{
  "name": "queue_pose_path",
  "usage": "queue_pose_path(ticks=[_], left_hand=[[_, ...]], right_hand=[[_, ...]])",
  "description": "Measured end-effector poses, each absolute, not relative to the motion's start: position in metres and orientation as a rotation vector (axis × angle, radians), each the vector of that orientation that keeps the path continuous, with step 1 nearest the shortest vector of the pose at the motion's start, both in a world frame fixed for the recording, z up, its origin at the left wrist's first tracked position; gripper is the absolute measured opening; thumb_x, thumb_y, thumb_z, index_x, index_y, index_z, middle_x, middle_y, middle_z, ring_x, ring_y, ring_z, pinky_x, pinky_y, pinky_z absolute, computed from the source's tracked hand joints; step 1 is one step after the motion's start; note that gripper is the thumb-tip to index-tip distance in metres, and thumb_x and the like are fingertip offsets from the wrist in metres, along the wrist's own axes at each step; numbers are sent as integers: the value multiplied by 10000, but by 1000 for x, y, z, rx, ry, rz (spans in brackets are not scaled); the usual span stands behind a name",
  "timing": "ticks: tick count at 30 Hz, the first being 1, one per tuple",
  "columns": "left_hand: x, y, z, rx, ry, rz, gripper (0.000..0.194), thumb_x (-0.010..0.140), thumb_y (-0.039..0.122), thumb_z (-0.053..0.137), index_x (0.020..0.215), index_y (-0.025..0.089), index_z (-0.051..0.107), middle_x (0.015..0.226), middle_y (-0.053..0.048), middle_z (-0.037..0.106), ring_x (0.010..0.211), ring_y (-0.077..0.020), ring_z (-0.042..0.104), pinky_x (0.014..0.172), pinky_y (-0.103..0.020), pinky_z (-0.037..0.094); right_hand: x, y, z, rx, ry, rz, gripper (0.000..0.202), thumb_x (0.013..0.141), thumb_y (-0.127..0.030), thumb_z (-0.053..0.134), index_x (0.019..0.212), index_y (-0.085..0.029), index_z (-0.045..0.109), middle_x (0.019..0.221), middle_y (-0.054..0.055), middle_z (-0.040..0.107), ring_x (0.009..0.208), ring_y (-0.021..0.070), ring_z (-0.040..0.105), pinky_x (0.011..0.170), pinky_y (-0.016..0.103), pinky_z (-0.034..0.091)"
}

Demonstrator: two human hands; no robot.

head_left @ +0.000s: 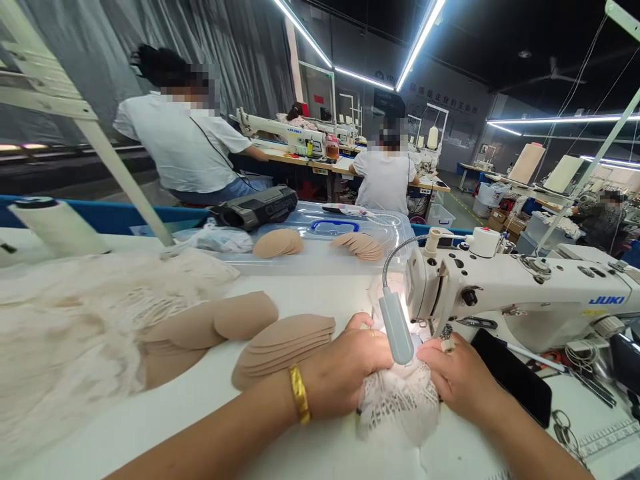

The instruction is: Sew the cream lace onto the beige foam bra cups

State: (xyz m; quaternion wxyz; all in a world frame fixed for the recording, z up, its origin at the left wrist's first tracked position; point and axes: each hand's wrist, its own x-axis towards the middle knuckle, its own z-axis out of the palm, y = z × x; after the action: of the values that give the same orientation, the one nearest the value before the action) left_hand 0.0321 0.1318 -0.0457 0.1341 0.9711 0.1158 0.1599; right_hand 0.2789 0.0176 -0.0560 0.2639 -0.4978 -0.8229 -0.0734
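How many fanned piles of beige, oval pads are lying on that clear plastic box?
2: one pile toward the left of the box, the other toward the right, by its blue plastic handle. Neither looks hidden.

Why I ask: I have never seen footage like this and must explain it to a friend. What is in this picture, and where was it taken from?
There is no robot here. One camera, worn on a person's head, looks forward and down. The left hand and right hand are that person's own, both on a piece of pale lace fabric beside a sewing machine. A small lamp lights the spot; how the fingers grip is partly hidden.

On the white table, beige oval pads lie stacked near the left hand, with a heap of lace farther left. A black phone-like object lies by the right hand. Beyond, people in white shirts sit near other machines.
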Motion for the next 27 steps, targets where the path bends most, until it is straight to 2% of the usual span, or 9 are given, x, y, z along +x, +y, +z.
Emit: queue_pose_path(ticks=[3, 8, 13, 18, 21, 23, 25, 27], left_hand=[[35, 134, -37, 2772, 314, 416, 234, 690, 101, 645, 868, 252, 665, 840, 3, 720, 828, -230, 614, 1015, -416, 305], [35, 128, -23, 2749, 335, 439, 283, 718, 74, 618, 917, 263, 684, 884, 14, 744, 875, -226, 635, 1015, -409, 285], [34, 126, -22, 2739, 323, 403, 207, 748, 89, 635, 879, 247, 661, 868, 14, 741, 867, -224, 635, 993, -388, 305], [29, 129, -28, 2727, 329, 384, 227, 737, 88, 645, 899, 248, 654, 974, 5, 766, 911, -233, 652, 1036, -404, 299], [24, 128, -32, 2762, 341, 358, 219, 769, 88, 632, 921, 245, 652, 1034, -5, 763, 990, -248, 649, 1111, -457, 249], [22, 123, -34, 2830, 457, 368, 186, 828, 135, 626, 964, 252, 676, 1074, -38, 745, 1051, -295, 633, 1139, -547, 210], [24, 115, -36, 2904, 651, 366, 146, 870, 237, 645, 1006, 248, 699, 1086, -91, 718, 1061, -356, 610, 1102, -628, 238], [29, 106, -36, 2957, 805, 319, 153, 884, 329, 664, 985, 221, 705, 1047, -127, 702, 1037, -385, 598, 1048, -640, 305]], right_hand=[[277, 17, -49, -1348, -2189, -206, 351, 869, -5, 462, 1062, -223, 657, 809, 45, 647, 784, 248, 559, 684, 339, 480], [273, 21, -44, -1292, -2076, -160, 337, 916, 2, 429, 1064, -223, 632, 961, 79, 729, 890, 261, 671, 804, 376, 577], [273, 21, -47, -1287, -2049, -136, 295, 946, -22, 431, 1053, -214, 628, 971, 81, 730, 867, 251, 670, 742, 362, 554], [273, 16, -45, -1265, -2075, -170, 291, 989, -52, 428, 1117, -220, 628, 902, 51, 706, 796, 234, 617, 703, 341, 497], [272, 10, -41, -1198, -2156, -98, 256, 1019, -99, 453, 1170, -231, 611, 988, 57, 737, 866, 241, 633, 809, 370, 501], [270, 8, -40, -1135, -2226, -16, 208, 1049, -198, 536, 1246, -238, 590, 1068, 60, 743, 952, 248, 652, 917, 401, 492], [267, 7, -41, -1122, -2281, 17, 277, 1047, -309, 643, 1306, -244, 567, 1131, 66, 735, 1034, 260, 653, 960, 406, 480], [265, 9, -46, -1200, -2314, -5, 255, 1041, -312, 673, 1272, -254, 583, 1122, 63, 725, 1037, 258, 642, 910, 375, 481]])
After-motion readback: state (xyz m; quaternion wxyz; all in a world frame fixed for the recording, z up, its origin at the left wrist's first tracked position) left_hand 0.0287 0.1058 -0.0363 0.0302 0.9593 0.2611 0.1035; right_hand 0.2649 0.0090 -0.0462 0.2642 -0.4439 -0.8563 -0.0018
